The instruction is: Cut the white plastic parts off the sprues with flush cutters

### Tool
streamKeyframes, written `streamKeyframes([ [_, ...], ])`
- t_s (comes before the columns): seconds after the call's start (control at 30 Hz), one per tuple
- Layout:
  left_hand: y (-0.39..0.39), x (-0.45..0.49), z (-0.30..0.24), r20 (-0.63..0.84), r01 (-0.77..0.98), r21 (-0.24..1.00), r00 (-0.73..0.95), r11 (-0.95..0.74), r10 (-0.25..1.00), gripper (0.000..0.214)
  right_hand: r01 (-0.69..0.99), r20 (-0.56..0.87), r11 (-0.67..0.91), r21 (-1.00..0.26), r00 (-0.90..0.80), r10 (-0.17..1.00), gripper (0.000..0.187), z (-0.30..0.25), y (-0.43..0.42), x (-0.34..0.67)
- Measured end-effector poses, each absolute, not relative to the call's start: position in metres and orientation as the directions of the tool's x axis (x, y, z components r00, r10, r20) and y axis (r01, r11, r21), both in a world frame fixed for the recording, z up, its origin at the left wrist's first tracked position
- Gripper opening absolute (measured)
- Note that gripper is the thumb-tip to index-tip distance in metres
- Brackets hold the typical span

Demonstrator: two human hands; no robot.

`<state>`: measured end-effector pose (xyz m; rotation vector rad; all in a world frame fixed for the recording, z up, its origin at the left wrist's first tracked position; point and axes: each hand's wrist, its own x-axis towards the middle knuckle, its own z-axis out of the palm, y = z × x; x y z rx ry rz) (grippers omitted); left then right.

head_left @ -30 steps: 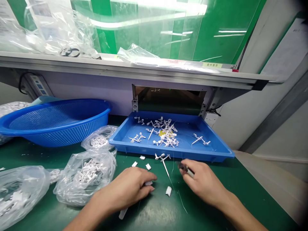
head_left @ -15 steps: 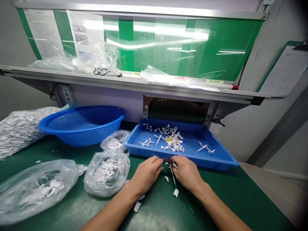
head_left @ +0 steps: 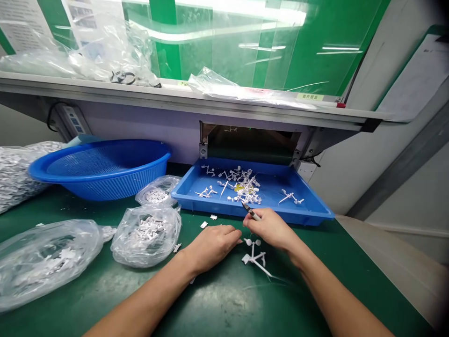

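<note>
Head view: a small cutter [head_left: 250, 211] with a white handle and dark tip is being held in the right hand [head_left: 270, 229], pinched between thumb and fingers, apparently for close control at the tip. The tip is being pointed up and to the left, just above the front rim of a blue tray [head_left: 315, 216]. The right forearm is being angled inward from the lower right, with the wrist raised slightly off a green mat [head_left: 224, 304].

The left hand [head_left: 212, 248] is being kept low near the mat, coming in from the lower left. Its fingers are being held together and loosely extended, with nothing seen gripped. A white plastic branched piece [head_left: 253, 257] is being left on the mat just beside both hands, below the cutter, untouched by either hand.

Similar white pieces [head_left: 245, 187] are being kept in a heap inside the tray, seemingly gathered there apart from the mat. Small white bits [head_left: 213, 217] are lying between the tray and the hands. Clear plastic bags [head_left: 145, 238] of white parts are being kept to the left, beside a blue basket [head_left: 98, 179].
</note>
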<state>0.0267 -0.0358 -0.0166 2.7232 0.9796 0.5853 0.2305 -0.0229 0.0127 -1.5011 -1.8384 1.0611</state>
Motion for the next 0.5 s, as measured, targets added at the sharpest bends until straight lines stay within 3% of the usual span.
streamKeyframes([
  [0.23, -0.039, 0.037, -0.01, 0.341, 0.551, 0.296, 0.702, -0.78, 0.625, 0.027, 0.52, 0.11, 0.151, -0.841, -0.109, 0.988, 0.021, 0.011, -0.011, 0.257],
  [0.43, -0.051, 0.072, 0.014, 0.128, 0.42, 0.125, 0.892, -0.899, 0.434, 0.031, 0.497, 0.225, 0.196, -0.845, -0.003, 0.974, 0.023, 0.018, 0.005, 0.286],
  [0.5, -0.05, 0.086, 0.012, 0.113, 0.379, 0.119, 0.913, -0.918, 0.392, 0.024, 0.498, 0.239, 0.204, -0.843, 0.007, 0.971, 0.023, 0.022, 0.008, 0.294],
])
